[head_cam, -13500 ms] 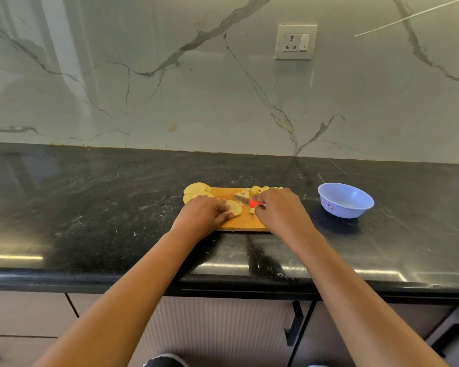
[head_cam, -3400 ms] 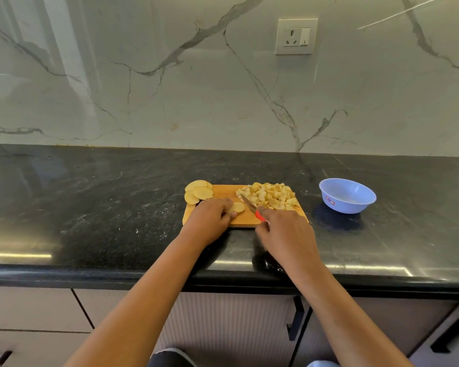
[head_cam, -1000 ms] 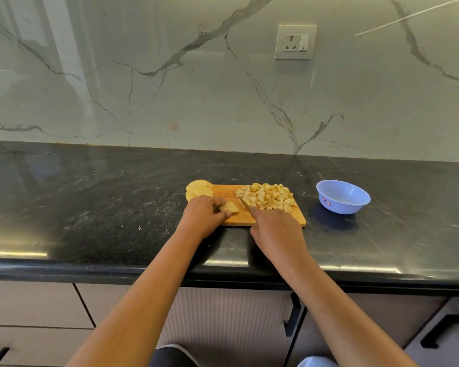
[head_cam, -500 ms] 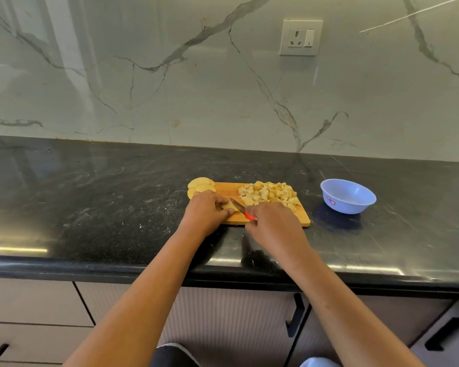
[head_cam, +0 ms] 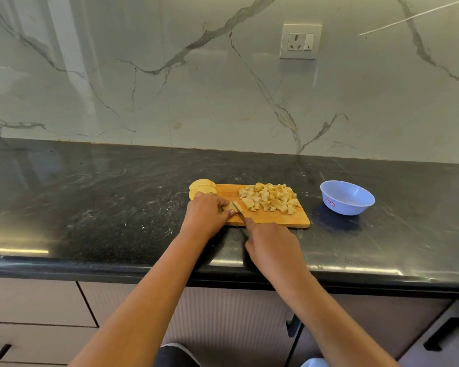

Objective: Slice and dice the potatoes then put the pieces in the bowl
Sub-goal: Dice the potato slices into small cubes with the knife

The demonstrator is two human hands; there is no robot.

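My left hand [head_cam: 204, 218] sits on the near-left corner of the wooden cutting board [head_cam: 276, 221], fingers curled down, pinching a potato slice [head_cam: 229, 207] flat on the wood. My right hand [head_cam: 272, 247] hangs off the board's near edge, wrapped round the handle of the knife [head_cam: 238, 210], which my palm hides. The blade runs toward 11 o'clock and meets the slice just beside my left fingertips, so the next cut falls close to them. Diced potato [head_cam: 269, 197] is heaped at 1 o'clock of the blade. Uncut round slices [head_cam: 202, 187] lie at 12 o'clock of my left hand. The blue bowl [head_cam: 345, 207] stands at 3 o'clock of the board.
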